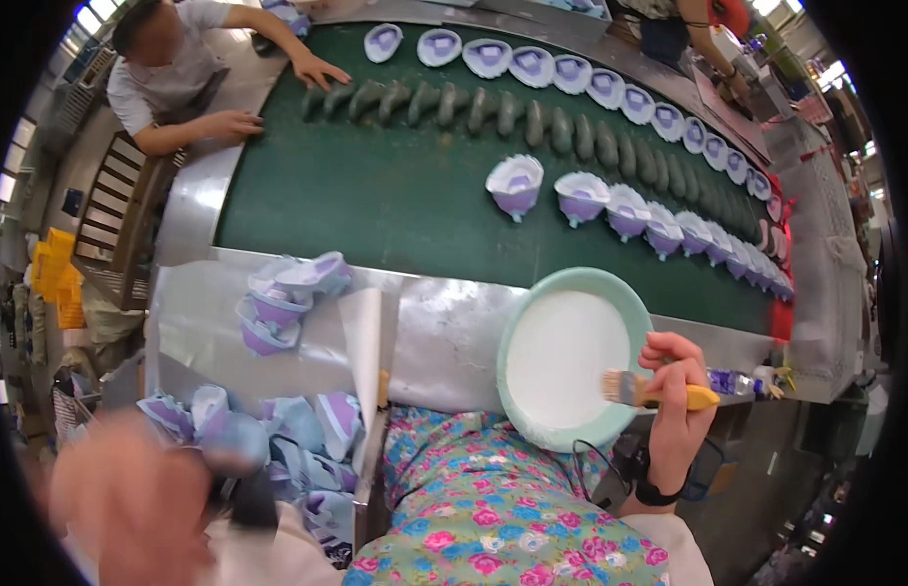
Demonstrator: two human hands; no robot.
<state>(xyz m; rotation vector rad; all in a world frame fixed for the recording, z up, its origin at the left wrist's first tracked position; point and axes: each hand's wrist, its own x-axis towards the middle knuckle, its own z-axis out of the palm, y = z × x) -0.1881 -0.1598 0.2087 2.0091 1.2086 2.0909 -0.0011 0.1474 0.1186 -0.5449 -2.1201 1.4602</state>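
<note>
One green belt (376,186) runs beyond pale-green bowl (635,311) of white liquid. Well left of bowl, my left hand (132,493), blurred; can't tell finger state. Just right of bowl, my right hand (675,405), fingers gripping yellow-handled brush (627,388). Brush reaches over bowl's right side, long axis left-to-right, bristles pointing left.

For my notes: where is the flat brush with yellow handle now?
In the head view, right of centre: the yellow-handled flat brush is in the right hand, its bristles over the right side of the round pale green bowl.
</note>
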